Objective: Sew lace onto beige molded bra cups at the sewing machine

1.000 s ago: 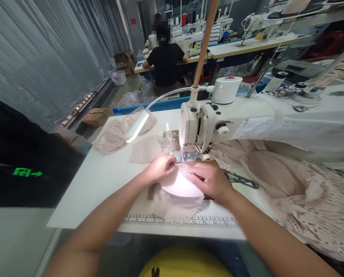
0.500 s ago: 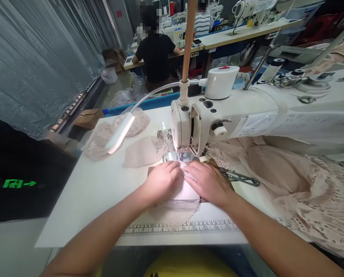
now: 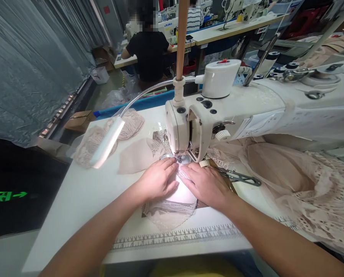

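Observation:
A pale pink lace fabric piece [image 3: 168, 217] lies under the needle end of the white sewing machine [image 3: 186, 132]. My left hand [image 3: 158, 180] rests flat on its left side, fingers stretched toward the presser foot and thumb spread apart. From the right, my right hand [image 3: 206, 185] lies flat on the same piece, fingertips near the needle. Between the hands a bright lamp-lit strip of the fabric shows. Just right of my right hand are dark metal thread snips [image 3: 241, 177]. The needle tip itself is too small to make out.
A lit lamp [image 3: 107, 143] on a bent neck hangs over the table's left, above lace cup pieces [image 3: 130, 124] and a sheer panel [image 3: 134, 156]. Beige lace fabric [image 3: 293, 181] is heaped at right. A ruler tape [image 3: 177, 237] runs along the front edge. Ahead sits a co-worker [image 3: 147, 54].
The view has shifted, so the table appears turned and further left. My left thumb has spread away from the fingers, and the lace piece lies at a slightly different angle.

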`<state>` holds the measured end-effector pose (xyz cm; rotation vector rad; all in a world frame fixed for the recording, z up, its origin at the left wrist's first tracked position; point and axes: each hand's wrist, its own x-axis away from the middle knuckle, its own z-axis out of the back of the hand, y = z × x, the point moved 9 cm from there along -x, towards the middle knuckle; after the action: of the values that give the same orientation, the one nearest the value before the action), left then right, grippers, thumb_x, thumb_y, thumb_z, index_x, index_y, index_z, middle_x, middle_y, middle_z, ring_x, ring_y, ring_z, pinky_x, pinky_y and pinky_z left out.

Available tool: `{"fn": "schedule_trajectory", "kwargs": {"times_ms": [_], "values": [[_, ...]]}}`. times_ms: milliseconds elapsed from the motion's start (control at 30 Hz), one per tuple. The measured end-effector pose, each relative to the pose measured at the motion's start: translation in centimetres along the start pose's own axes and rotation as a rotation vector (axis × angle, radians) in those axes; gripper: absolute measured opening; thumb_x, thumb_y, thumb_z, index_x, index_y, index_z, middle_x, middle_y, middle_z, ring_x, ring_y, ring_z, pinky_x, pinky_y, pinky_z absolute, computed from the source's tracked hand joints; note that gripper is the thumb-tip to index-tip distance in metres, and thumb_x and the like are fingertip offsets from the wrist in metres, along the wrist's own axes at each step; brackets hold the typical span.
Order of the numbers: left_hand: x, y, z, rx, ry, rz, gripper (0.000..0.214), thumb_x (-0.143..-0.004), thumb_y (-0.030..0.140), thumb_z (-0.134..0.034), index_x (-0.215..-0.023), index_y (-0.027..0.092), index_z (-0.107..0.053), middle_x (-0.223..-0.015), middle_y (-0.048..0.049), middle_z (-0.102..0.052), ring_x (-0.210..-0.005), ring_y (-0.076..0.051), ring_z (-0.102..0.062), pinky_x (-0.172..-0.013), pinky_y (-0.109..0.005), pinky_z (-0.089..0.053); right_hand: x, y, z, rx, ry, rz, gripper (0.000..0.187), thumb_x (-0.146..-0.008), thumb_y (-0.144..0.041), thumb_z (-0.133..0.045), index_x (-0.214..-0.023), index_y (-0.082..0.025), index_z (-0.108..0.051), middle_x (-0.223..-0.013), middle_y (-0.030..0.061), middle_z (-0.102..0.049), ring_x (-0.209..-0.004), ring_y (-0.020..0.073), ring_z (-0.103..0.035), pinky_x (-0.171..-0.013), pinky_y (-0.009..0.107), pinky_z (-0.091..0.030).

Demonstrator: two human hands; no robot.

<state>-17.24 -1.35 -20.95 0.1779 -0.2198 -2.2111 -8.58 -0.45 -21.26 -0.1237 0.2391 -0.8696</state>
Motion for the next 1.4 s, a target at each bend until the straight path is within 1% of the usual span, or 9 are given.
{"fn": "schedule_trajectory", "kwargs": {"times_ms": [267,400,500,600,733,833,1067,1233,1400], "values": [[-0.5,-0.6,0.4,0.016,-0.08,-0.078,0.05,-0.086,0.032,-0.052,-0.129,0.006,-0.05,-0.127,-0.0202,-0.055,-0.118,-0.03,-0.052,-0.101,-0.045,-0.044,-0.2,0.3,-0.1,-0.025,0.042,-0.041,0.022,-0.087,-0.025,-0.051,-0.103,-0.017,-0.065,-0.093,0.0094,-0.069,-0.078,0.021,-0.059,-0.065,0.031,-0.041],[-0.2,-1.0,0.8,-0.024,-0.103,-0.144,0.049,-0.086,0.028,-0.049,-0.132,0.01,-0.049,-0.129,-0.0174,-0.055,-0.118,-0.029,-0.052,-0.103,-0.046,-0.04,-0.2,0.5,0.4,-0.093,0.067,-0.026,0.026,-0.087,-0.016,-0.046,-0.102,-0.018,-0.067,-0.092,0.008,-0.07,-0.078,0.0198,-0.061,-0.067,0.03,-0.043],[0.0,-0.7,1.4,-0.093,-0.056,-0.151,0.041,-0.086,0.019,-0.048,-0.126,0.011,-0.054,-0.127,-0.0163,-0.056,-0.116,-0.029,-0.052,-0.101,-0.048,-0.039,0.0,1.3,0.9,-0.159,0.088,-0.079,0.03,-0.087,-0.011,-0.043,-0.097,-0.02,-0.07,-0.087,0.0061,-0.07,-0.077,0.0189,-0.061,-0.068,0.029,-0.044],[0.4,0.4,1.7,-0.096,0.027,-0.172,0.031,-0.089,0.013,-0.043,-0.115,0.011,-0.059,-0.121,-0.0156,-0.059,-0.113,-0.027,-0.053,-0.098,-0.046,-0.041,0.1,1.6,1.2,-0.2,0.117,-0.095,0.032,-0.086,-0.011,-0.041,-0.096,-0.021,-0.071,-0.085,0.0057,-0.069,-0.075,0.0185,-0.06,-0.066,0.028,-0.044],[0.6,1.3,1.5,-0.053,0.115,-0.157,0.025,-0.092,0.021,-0.042,-0.107,0.012,-0.061,-0.101,-0.0139,-0.063,-0.098,-0.025,-0.057,-0.092,-0.046,-0.044,0.2,0.8,1.0,-0.214,0.098,-0.016,0.034,-0.086,-0.009,-0.04,-0.094,-0.019,-0.071,-0.079,0.0054,-0.066,-0.068,0.0155,-0.055,-0.06,0.026,-0.04],[0.6,1.2,1.0,-0.05,0.129,-0.154,0.027,-0.093,0.027,-0.043,-0.107,0.011,-0.06,-0.095,-0.0129,-0.061,-0.09,-0.024,-0.057,-0.088,-0.045,-0.045,0.3,0.3,0.7,-0.218,0.07,0.032,0.033,-0.087,-0.009,-0.04,-0.091,-0.018,-0.072,-0.074,0.0044,-0.063,-0.061,0.0131,-0.05,-0.055,0.026,-0.035],[0.6,0.5,1.3,-0.004,0.148,-0.173,0.028,-0.092,0.027,-0.045,-0.11,0.011,-0.059,-0.097,-0.0132,-0.06,-0.091,-0.023,-0.055,-0.089,-0.043,-0.044,0.4,0.1,0.7,-0.208,0.054,0.049,0.032,-0.087,-0.009,-0.041,-0.088,-0.017,-0.072,-0.072,0.004,-0.06,-0.061,0.0127,-0.048,-0.055,0.026,-0.033],[0.5,-0.3,1.4,-0.035,0.155,-0.166,0.028,-0.09,0.026,-0.046,-0.109,0.011,-0.06,-0.098,-0.0141,-0.06,-0.093,-0.025,-0.055,-0.091,-0.045,-0.043,-0.1,0.1,0.6,-0.171,0.035,0.045,0.035,-0.083,-0.005,-0.041,-0.096,-0.016,-0.071,-0.075,0.0037,-0.06,-0.062,0.0127,-0.048,-0.056,0.025,-0.035],[0.0,-0.9,1.5,-0.079,0.16,-0.14,0.027,-0.091,0.022,-0.043,-0.107,0.012,-0.061,-0.096,-0.0136,-0.061,-0.09,-0.024,-0.056,-0.092,-0.047,-0.042,-0.3,0.5,0.2,-0.153,0.041,0.013,0.034,-0.086,-0.009,-0.041,-0.107,-0.019,-0.067,-0.08,0.004,-0.063,-0.068,0.0144,-0.054,-0.06,0.025,-0.04]]}}
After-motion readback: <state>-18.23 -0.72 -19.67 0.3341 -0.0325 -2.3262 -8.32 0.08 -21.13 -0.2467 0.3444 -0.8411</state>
